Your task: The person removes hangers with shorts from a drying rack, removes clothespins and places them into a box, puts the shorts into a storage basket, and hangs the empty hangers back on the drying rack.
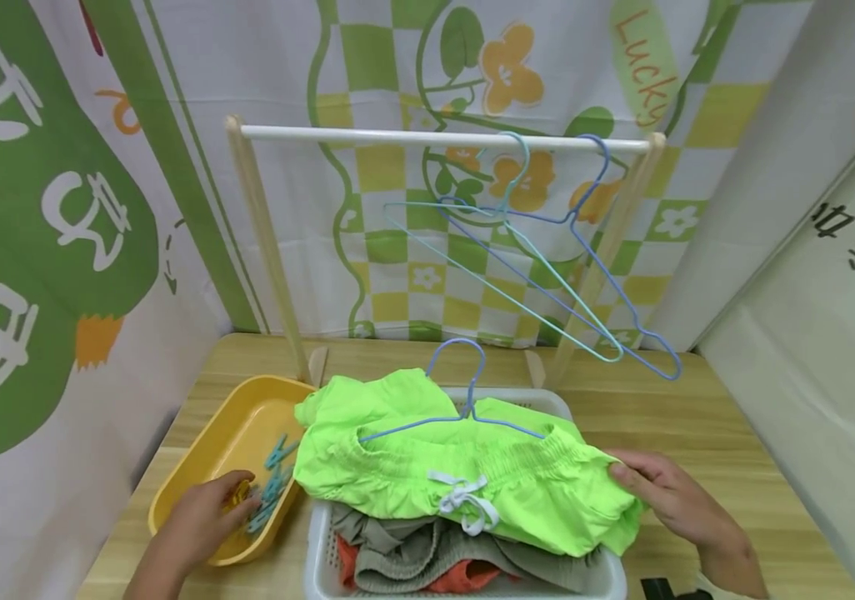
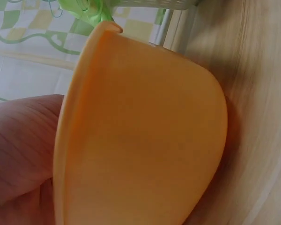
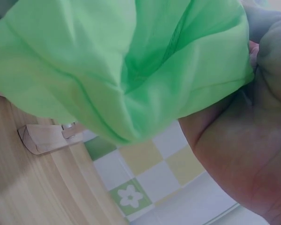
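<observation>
Neon green shorts with a white drawstring bow lie over a laundry basket, a blue hanger set into their waistband. My right hand pinches the shorts' right side, thumb on top; the right wrist view shows the green cloth bunched beside that hand. Inside the yellow tray, my left hand has thumb and forefinger around a yellow clothespin. Several teal clothespins lie next to it. In the left wrist view the tray wall hides the left fingertips.
Grey-brown cloth and red cloth fill the pale basket under the shorts. Behind stands a wooden rack with a white rail, where a teal hanger and another blue hanger hang at the right.
</observation>
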### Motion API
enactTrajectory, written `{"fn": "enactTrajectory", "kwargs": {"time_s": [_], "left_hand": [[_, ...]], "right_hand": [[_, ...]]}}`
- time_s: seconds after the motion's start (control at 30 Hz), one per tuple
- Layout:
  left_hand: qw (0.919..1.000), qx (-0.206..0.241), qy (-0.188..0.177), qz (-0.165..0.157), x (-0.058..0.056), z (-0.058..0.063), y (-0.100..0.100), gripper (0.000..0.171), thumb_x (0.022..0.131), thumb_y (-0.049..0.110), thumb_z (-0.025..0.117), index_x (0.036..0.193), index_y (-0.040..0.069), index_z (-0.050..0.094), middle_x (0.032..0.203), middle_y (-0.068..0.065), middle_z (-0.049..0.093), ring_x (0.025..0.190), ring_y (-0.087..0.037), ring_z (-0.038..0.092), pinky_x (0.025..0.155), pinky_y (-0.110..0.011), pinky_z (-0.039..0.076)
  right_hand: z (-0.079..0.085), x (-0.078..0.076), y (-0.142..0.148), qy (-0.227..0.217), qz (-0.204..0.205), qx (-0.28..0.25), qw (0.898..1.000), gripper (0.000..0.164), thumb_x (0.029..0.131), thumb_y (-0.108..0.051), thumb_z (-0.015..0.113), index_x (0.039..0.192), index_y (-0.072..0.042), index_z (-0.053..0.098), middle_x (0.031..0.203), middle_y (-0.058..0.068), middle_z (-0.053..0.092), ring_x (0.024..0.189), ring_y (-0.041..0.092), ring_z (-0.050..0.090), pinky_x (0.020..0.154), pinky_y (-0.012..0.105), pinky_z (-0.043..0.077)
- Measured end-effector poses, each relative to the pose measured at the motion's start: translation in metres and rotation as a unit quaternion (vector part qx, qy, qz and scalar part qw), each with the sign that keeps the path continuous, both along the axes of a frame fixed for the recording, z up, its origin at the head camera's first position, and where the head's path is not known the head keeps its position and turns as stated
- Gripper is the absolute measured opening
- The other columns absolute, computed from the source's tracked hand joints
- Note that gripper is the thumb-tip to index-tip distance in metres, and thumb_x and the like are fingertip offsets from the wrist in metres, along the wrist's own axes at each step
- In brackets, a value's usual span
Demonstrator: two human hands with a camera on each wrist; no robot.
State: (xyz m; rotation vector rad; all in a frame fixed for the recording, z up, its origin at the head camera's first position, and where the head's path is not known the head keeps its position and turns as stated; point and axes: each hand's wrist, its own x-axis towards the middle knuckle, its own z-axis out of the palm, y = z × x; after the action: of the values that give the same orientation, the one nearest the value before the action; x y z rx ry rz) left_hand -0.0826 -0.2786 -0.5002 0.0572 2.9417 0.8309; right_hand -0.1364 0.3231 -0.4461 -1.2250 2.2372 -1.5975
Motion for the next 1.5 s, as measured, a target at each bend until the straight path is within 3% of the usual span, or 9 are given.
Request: {"fn": "enactTrajectory", "kwargs": {"time_s": [0.2,0.3,0.5,0.63,0.73,0.87,1.07,1.37,1.5], "left_hand": [[0.9998,0.015,0.004,-0.013,0.001,0.001,0.006,0.053,0.097,0.027,0.075,0.138,-0.002,0.060,0.118,-0.019,0.070,0.103,-0.036,0.067,0.087,-0.056,0.055],[0.9988,0.024,0.037,-0.020,0.003,0.007,0.014,0.050,0.100,0.023,0.071,0.142,0.000,0.057,0.131,-0.023,0.064,0.118,-0.043,0.061,0.094,-0.061,0.051],[0.9888,0.059,0.131,-0.040,0.003,0.031,0.033,0.038,0.104,0.015,0.064,0.140,0.005,0.060,0.136,-0.015,0.063,0.124,-0.039,0.059,0.096,-0.061,0.050],[0.9793,0.089,0.163,-0.080,0.001,0.046,0.050,0.040,0.107,0.021,0.060,0.144,0.007,0.058,0.141,-0.006,0.061,0.128,-0.031,0.057,0.095,-0.052,0.053],[0.9722,0.106,0.177,-0.111,-0.002,0.053,0.061,0.042,0.106,0.022,0.061,0.146,0.010,0.057,0.145,0.000,0.058,0.131,-0.026,0.055,0.102,-0.032,0.050],[0.9635,0.110,0.199,-0.141,-0.008,0.056,0.072,0.037,0.105,0.016,0.062,0.142,0.011,0.060,0.143,-0.001,0.060,0.132,-0.025,0.055,0.108,-0.026,0.042],[0.9539,0.110,0.219,-0.173,-0.012,0.056,0.081,0.027,0.103,0.006,0.063,0.126,0.016,0.072,0.139,-0.001,0.064,0.128,-0.025,0.059,0.102,-0.050,0.049],[0.9437,0.125,0.242,-0.188,-0.014,0.062,0.090,0.030,0.100,0.001,0.065,0.127,0.010,0.073,0.129,-0.008,0.069,0.118,-0.026,0.066,0.096,-0.049,0.054],[0.9402,0.137,0.237,-0.203,-0.017,0.065,0.094,0.026,0.101,0.002,0.064,0.122,0.013,0.074,0.119,0.002,0.073,0.108,-0.016,0.069,0.090,-0.041,0.058]], "right_hand": [[0.000,0.000,0.000,-0.009,0.007,0.000,1.000,0.048,0.098,0.024,0.033,0.135,0.009,0.059,0.122,0.010,0.071,0.107,0.015,0.067,0.091,0.028,0.055],[0.000,-0.001,0.000,-0.010,0.015,-0.008,1.000,0.048,0.098,0.024,0.032,0.136,0.010,0.058,0.122,0.011,0.071,0.106,0.015,0.067,0.090,0.028,0.055],[-0.003,-0.003,0.002,0.004,0.040,-0.036,0.999,0.052,0.097,0.027,0.030,0.139,0.010,0.056,0.122,0.014,0.070,0.106,0.015,0.067,0.088,0.027,0.056],[-0.003,-0.004,0.002,0.004,0.043,-0.035,0.998,0.052,0.097,0.027,0.030,0.138,0.010,0.056,0.121,0.014,0.070,0.105,0.015,0.068,0.088,0.028,0.056],[-0.004,-0.005,0.003,0.011,0.052,-0.040,0.998,0.052,0.096,0.027,0.029,0.139,0.011,0.055,0.122,0.015,0.070,0.106,0.016,0.068,0.088,0.028,0.056],[-0.004,-0.006,0.002,0.013,0.068,-0.050,0.996,0.053,0.095,0.029,0.027,0.139,0.013,0.053,0.121,0.016,0.069,0.105,0.017,0.068,0.087,0.028,0.056],[0.000,-0.003,0.002,0.001,0.047,-0.029,0.998,0.052,0.097,0.026,0.029,0.139,0.011,0.055,0.124,0.014,0.069,0.108,0.016,0.067,0.090,0.028,0.055],[0.007,0.000,-0.002,-0.008,0.037,-0.017,0.999,0.049,0.098,0.024,0.030,0.137,0.011,0.056,0.120,0.012,0.071,0.104,0.015,0.069,0.087,0.030,0.057],[0.007,0.000,-0.002,-0.015,0.042,-0.023,0.999,0.049,0.098,0.024,0.029,0.137,0.011,0.056,0.119,0.012,0.071,0.103,0.014,0.069,0.085,0.030,0.058]]}}
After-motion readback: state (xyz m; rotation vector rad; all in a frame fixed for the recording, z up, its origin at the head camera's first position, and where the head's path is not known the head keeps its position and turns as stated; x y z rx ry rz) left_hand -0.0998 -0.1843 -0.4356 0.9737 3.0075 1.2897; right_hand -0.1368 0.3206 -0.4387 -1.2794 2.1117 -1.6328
